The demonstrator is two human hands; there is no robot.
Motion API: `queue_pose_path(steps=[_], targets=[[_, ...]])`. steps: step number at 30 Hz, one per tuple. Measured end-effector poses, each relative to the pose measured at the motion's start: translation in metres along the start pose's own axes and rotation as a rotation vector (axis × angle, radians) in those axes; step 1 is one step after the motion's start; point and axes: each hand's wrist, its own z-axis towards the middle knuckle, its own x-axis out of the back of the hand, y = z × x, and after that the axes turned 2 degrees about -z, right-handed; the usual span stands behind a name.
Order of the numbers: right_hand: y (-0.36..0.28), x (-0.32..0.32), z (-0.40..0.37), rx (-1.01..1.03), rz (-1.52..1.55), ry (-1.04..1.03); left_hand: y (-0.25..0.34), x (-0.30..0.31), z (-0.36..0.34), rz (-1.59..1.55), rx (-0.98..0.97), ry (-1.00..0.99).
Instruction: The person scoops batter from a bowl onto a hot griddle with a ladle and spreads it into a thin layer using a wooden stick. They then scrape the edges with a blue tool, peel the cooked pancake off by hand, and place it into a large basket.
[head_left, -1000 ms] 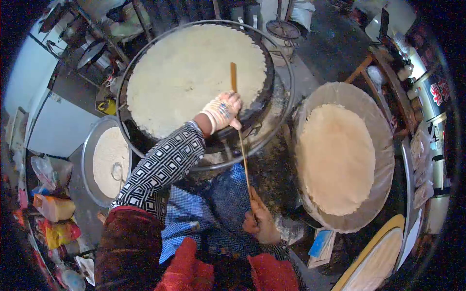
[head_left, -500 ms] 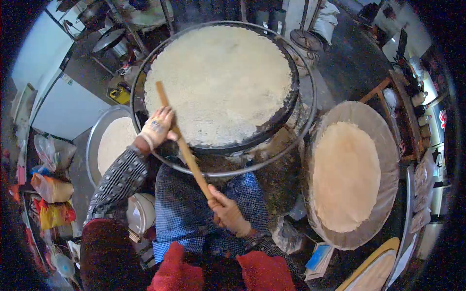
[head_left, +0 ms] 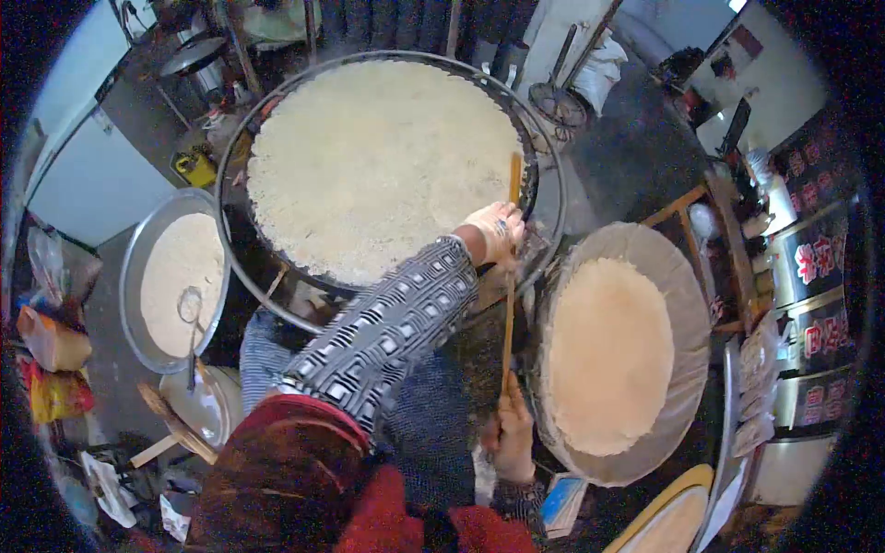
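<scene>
A long flat wooden stick (head_left: 509, 323) stands near the right edge of the round griddle (head_left: 532, 170), its upper end over the rim. My left hand (head_left: 498, 230), with a whitish covering on it, is closed on the upper part of the stick, and that forearm crosses the griddle's near edge. Lower down, my right hand (head_left: 513, 433) grips the stick's near end. A thin, pale sheet of batter (head_left: 387, 157) covers nearly the whole griddle. Around the griddle runs a metal ring (head_left: 221, 244).
A cloth-covered round tray (head_left: 687, 350) bearing a large thin pancake (head_left: 608, 355) is at right. On the left sits a metal basin (head_left: 129, 304) of pale batter with a ladle (head_left: 192, 318). A lidded bucket (head_left: 207, 405) with wooden tools stands below it.
Both hands and the stick have swung from the griddle's left side to its right edge. My view has turned somewhat, and the ladle in the basin now shows.
</scene>
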Motion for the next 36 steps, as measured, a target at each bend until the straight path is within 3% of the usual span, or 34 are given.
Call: queue_pose_path(steps=[2,3,4,5,8,10,12,16,20,23,24,26,28,32,36], targets=[[0.004,0.006,0.008,-0.153,0.194,-0.038,0.0,0.01,-0.006,0.028,-0.039,0.047],[0.005,0.009,0.008,-0.13,0.339,-0.197,-0.003,0.021,-0.011,0.02,-0.012,-0.005],[0.008,0.009,0.005,-0.148,0.35,-0.19,-0.004,0.022,-0.021,0.001,0.019,-0.069],[0.011,0.009,0.006,-0.184,0.398,-0.238,-0.013,0.008,-0.03,-0.028,0.016,0.109],[0.022,0.004,0.013,-0.288,0.441,-0.309,-0.025,0.014,-0.067,0.085,0.098,-0.002],[0.03,-0.003,0.01,-0.347,0.36,-0.362,-0.04,0.007,-0.105,0.065,0.153,-0.015],[0.041,-0.013,0.007,-0.356,0.21,-0.409,-0.049,0.001,-0.162,0.089,0.145,0.258],[0.048,-0.055,-0.004,-0.375,-0.108,-0.469,-0.056,0.005,-0.27,0.057,0.317,0.213],[0.061,-0.09,-0.013,-0.333,-0.3,-0.509,-0.05,0.013,-0.36,0.007,0.443,0.289],[0.067,-0.104,-0.013,-0.247,-0.3,-0.506,-0.056,-0.007,-0.414,0.0,0.418,0.541],[0.065,-0.108,-0.01,-0.181,-0.275,-0.436,-0.058,-0.011,-0.423,0.047,0.456,0.567],[0.064,-0.122,-0.002,-0.124,-0.256,-0.35,-0.068,-0.02,-0.424,0.12,0.393,0.294],[0.061,-0.139,0.019,-0.063,-0.26,-0.396,-0.076,-0.036,-0.416,0.143,0.46,0.155],[0.035,-0.158,0.015,-0.077,-0.283,-0.529,-0.068,-0.046,-0.409,0.178,0.467,0.186],[0.048,-0.147,0.012,-0.058,-0.199,-0.309,-0.025,-0.05,-0.386,0.165,0.544,0.224]])
